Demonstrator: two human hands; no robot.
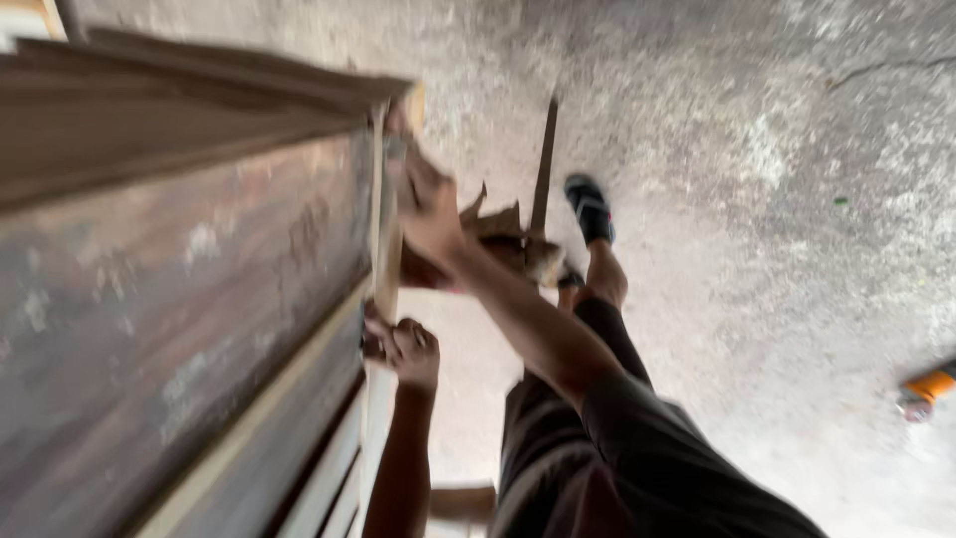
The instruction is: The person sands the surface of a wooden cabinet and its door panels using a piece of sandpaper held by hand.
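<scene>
1. Head view is sideways and blurry, so go easy: your hands are apart, both on the edge of the big wooden panel (179,329). The right hand (430,209) grips high and the left hand (403,349) curls around lower down.
2. Risk: I'd say the panel could slip and drop toward your sandalled foot (590,209), or you could trip on the wood scraps (508,239) by it.
3. Hard to tell how tight either grip is. The panel runs out of frame, and the orange tool (926,389) is cut off.

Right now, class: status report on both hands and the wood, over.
Left hand grip shut on wooden panel edge. Right hand pressed on the same edge, grip unclear. Wood scraps on concrete floor by the foot.
</scene>
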